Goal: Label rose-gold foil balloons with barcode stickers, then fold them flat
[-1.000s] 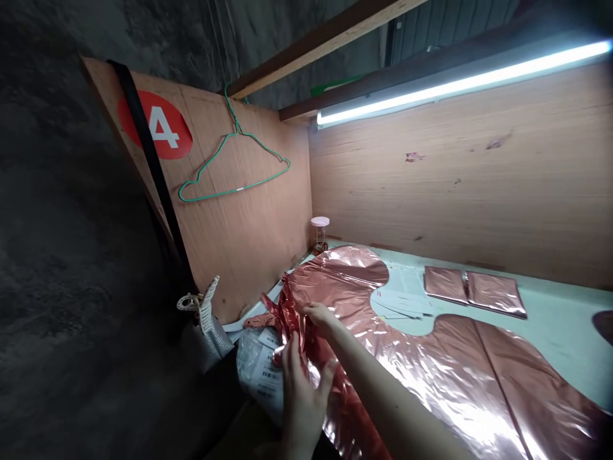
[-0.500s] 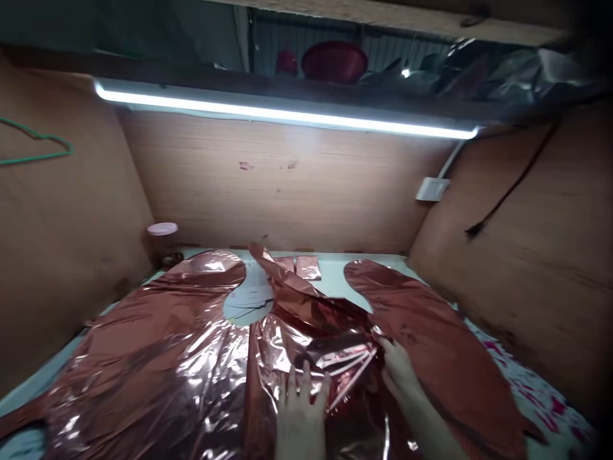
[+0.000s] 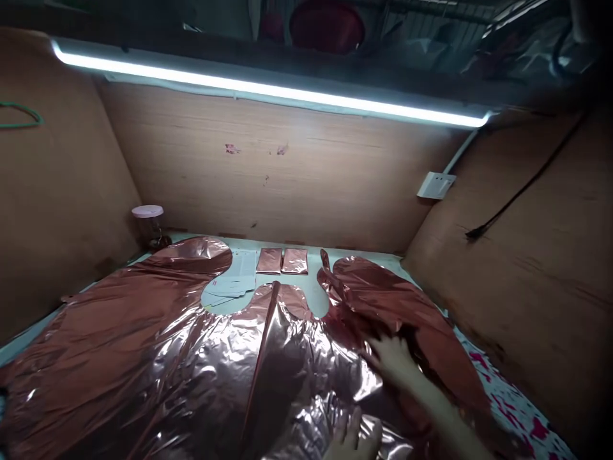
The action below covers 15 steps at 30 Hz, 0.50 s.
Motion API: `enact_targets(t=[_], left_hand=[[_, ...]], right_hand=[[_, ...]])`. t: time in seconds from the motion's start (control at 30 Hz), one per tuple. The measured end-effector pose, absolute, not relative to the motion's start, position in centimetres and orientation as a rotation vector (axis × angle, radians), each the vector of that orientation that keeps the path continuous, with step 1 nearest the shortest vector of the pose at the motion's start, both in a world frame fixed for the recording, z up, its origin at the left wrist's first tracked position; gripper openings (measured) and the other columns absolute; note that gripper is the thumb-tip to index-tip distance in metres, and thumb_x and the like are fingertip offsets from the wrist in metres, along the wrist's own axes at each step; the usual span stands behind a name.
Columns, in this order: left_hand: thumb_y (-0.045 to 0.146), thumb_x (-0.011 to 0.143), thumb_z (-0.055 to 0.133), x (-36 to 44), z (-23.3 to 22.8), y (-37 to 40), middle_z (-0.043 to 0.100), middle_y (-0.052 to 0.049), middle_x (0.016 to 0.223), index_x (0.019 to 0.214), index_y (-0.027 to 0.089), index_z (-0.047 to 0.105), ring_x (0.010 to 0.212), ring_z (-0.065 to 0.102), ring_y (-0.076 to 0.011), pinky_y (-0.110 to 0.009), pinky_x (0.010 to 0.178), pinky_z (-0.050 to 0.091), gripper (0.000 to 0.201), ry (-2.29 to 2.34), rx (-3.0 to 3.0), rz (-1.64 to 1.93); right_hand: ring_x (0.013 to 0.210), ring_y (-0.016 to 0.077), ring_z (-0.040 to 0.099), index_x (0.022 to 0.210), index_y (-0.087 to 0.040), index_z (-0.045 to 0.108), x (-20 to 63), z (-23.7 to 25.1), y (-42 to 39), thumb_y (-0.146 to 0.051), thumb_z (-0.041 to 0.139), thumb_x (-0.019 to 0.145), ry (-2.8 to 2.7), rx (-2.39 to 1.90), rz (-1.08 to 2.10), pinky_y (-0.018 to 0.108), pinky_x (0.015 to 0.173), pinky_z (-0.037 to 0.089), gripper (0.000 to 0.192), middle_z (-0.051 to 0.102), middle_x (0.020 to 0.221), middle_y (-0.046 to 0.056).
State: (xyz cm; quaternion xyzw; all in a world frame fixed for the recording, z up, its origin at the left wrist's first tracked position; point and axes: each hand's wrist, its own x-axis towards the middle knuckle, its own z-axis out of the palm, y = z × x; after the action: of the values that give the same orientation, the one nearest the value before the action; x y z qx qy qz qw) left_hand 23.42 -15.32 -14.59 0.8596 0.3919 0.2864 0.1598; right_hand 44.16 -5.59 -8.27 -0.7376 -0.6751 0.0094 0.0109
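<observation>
Shiny copper-coloured foil sheets [image 3: 211, 364] with rounded lobes, like flat uninflated foil balloons, cover most of the worktop. My left hand [image 3: 353, 441] rests on the foil at the bottom edge of the view, fingers apart and partly cut off. Farther right and forward, my right hand [image 3: 393, 358] lies on the foil with its fingers spread, slightly blurred. Beside it is a right-hand foil piece [image 3: 407, 300] with a rounded top. A narrow strip of foil stands up just left of that rounded top.
Two folded foil squares [image 3: 294, 261] lie at the back, near white paper sheets [image 3: 237, 275]. A jar with a pink lid [image 3: 148, 211] stands in the left corner. Wooden walls enclose the worktop, with a power socket [image 3: 436, 185], a hanging cable [image 3: 527, 182] and a tube light [image 3: 268, 87] above.
The raised middle foil has been spread flat toward the right, uncovering the folded squares. My right hand has let go of its edge; my left hand has moved right and nearer. The view has shifted.
</observation>
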Motion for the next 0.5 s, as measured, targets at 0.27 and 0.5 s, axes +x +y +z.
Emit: enact_targets(t=[0.27,0.5], left_hand=[[0.037,0.095,0.044,9.3,-10.8,-12.3,0.061,-0.016,0.128,0.141,0.02,0.05,0.111,0.063,-0.0295,-0.046,0.093,0.053,0.049,1.698,2.01,1.027],[0.034,0.076,0.061,10.9,-10.4,-12.3,0.07,-0.005,0.077,0.093,0.022,0.068,0.067,0.068,-0.0242,-0.038,0.064,0.056,0.021,1.657,1.775,0.758]], right_hand=[[0.144,0.0385,0.029,0.147,-0.034,0.043,53.7,-11.2,-3.9,-0.055,0.042,0.09,-1.826,-2.421,0.024,0.059,0.112,0.028,0.061,0.03,0.16,0.004],[0.146,0.0383,0.026,0.151,-0.024,0.039,55.4,-12.8,-3.7,-0.059,0.031,0.087,-1.71,-2.367,0.247,0.066,0.112,0.025,0.073,0.034,0.158,0.009]])
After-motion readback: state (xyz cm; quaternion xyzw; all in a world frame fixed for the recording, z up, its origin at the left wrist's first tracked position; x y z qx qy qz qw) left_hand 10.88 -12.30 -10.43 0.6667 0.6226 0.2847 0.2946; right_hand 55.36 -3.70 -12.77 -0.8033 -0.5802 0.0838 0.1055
